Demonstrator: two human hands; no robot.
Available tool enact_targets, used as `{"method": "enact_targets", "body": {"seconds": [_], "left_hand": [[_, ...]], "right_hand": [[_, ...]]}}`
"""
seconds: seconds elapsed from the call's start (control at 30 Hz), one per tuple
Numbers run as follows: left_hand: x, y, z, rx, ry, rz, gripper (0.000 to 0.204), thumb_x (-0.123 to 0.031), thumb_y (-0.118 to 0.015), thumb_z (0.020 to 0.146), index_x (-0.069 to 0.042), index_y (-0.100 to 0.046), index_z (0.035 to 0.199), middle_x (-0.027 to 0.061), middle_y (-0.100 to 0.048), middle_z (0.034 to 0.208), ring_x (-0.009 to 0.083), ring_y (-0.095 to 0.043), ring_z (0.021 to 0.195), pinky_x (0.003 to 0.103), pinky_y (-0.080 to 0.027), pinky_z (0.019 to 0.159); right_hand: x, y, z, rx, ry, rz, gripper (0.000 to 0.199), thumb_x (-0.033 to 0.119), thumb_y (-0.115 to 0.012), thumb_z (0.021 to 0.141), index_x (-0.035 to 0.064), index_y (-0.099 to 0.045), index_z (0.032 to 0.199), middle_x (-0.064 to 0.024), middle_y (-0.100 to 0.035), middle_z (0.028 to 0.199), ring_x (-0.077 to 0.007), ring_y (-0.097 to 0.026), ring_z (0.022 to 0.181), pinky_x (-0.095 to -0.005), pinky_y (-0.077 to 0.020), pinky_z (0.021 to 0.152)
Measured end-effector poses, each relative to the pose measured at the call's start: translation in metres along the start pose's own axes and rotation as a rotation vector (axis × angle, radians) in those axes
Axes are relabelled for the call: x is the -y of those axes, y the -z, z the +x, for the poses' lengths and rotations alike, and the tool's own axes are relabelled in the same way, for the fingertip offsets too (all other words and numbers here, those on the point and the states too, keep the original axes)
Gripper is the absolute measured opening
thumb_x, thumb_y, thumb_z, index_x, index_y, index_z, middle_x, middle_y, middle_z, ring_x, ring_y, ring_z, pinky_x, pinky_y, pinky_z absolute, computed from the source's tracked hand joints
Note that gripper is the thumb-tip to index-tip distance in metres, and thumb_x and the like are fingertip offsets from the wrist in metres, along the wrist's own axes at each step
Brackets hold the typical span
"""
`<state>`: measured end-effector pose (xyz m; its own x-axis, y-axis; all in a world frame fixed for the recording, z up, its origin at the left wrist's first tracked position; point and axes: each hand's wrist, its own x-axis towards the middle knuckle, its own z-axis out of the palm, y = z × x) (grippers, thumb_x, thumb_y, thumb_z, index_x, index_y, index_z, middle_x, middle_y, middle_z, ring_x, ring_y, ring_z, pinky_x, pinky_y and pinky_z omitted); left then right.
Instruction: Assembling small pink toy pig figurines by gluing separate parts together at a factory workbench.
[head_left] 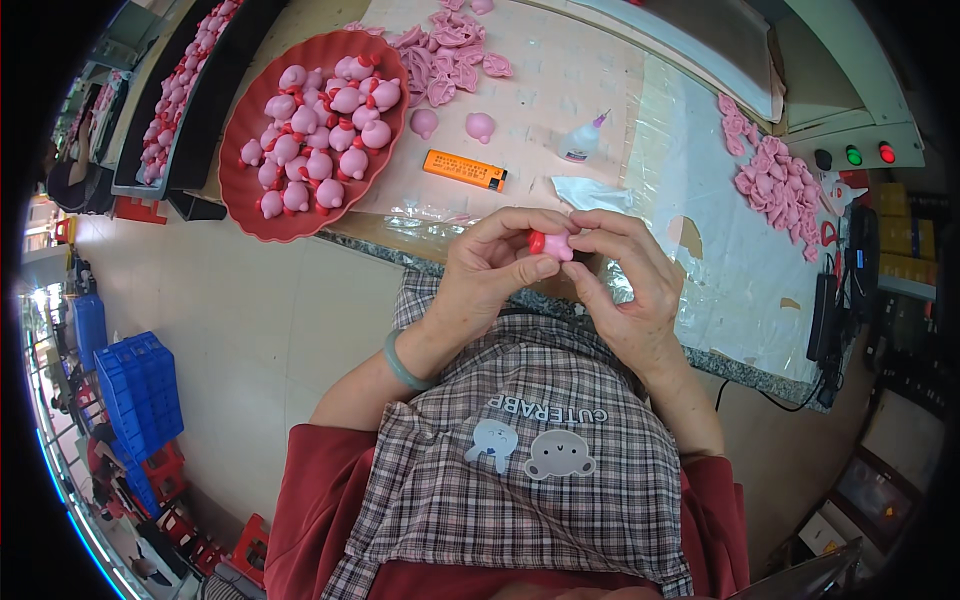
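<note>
Close to the table's front edge, my left hand and my right hand meet around a small pink toy piece with a red part. The left thumb and fingers pinch it on its red side. My right fingertips press on its pink end, and fingers hide some of it. Just beyond my hands lie a crumpled white cloth or paper and a small white bottle with a thin needle tip. An orange lighter and two loose round pink pieces, one of them a pink ball part, rest farther left.
A red scalloped bowl full of pink-and-red pieces sits at the left. Flat pink parts are heaped at the back, with more pink parts at right. A black tray holds more finished-looking pieces. Blue crates stand on the floor.
</note>
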<state>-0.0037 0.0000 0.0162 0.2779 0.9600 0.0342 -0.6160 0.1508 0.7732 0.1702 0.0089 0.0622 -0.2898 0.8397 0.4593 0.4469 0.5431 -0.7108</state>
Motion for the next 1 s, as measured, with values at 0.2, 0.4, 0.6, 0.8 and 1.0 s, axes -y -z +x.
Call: {"method": "enact_targets", "body": {"seconds": [0.2,0.4,0.6,0.8,1.0], "left_hand": [[0.001,0.003,0.001,0.046,-0.120,0.167,0.029,0.004,-0.064,0.088,0.000,-0.061,0.116,0.0119,-0.057,0.124,0.0182,-0.059,0.110,0.032,-0.051,0.095],[-0.001,0.000,0.000,0.010,-0.140,0.280,0.026,0.003,-0.064,0.088,0.000,-0.064,0.113,0.0109,-0.057,0.125,0.0191,-0.058,0.112,0.031,-0.052,0.095],[0.003,0.004,0.001,0.015,-0.165,0.332,0.031,0.005,-0.064,0.087,0.001,-0.061,0.118,0.0122,-0.058,0.123,0.0197,-0.058,0.111,0.031,-0.052,0.094],[-0.001,0.004,0.000,-0.006,-0.127,0.454,0.031,0.007,-0.064,0.087,0.003,-0.060,0.118,0.0126,-0.059,0.120,0.0189,-0.059,0.108,0.031,-0.052,0.091],[0.003,0.009,-0.001,0.019,-0.098,0.502,0.028,0.003,-0.066,0.086,0.004,-0.063,0.114,0.0121,-0.063,0.115,0.0170,-0.060,0.103,0.030,-0.052,0.087]], "right_hand": [[-0.002,-0.005,-0.001,-0.025,0.028,-0.031,0.024,-0.001,-0.076,0.072,0.0022,-0.066,0.094,-0.0116,-0.067,0.103,-0.0267,-0.066,0.092,-0.0341,-0.0548,0.074],[-0.005,-0.008,-0.001,-0.051,0.064,-0.083,0.022,0.000,-0.075,0.072,0.0023,-0.065,0.092,-0.0113,-0.066,0.102,-0.0271,-0.066,0.091,-0.0337,-0.0544,0.072],[-0.007,-0.007,-0.003,-0.036,0.080,-0.109,0.023,-0.003,-0.075,0.072,0.0020,-0.065,0.093,-0.0107,-0.065,0.096,-0.0243,-0.065,0.084,-0.0321,-0.0525,0.068],[-0.007,-0.007,-0.005,0.006,-0.069,-0.002,0.023,-0.006,-0.074,0.072,0.0007,-0.065,0.093,-0.0110,-0.065,0.091,-0.0194,-0.063,0.077,-0.0285,-0.0505,0.064],[-0.015,-0.009,-0.009,0.001,-0.019,-0.005,0.018,-0.007,-0.073,0.073,-0.0003,-0.066,0.088,-0.0112,-0.065,0.085,-0.0193,-0.063,0.073,-0.0275,-0.0500,0.061]]}}
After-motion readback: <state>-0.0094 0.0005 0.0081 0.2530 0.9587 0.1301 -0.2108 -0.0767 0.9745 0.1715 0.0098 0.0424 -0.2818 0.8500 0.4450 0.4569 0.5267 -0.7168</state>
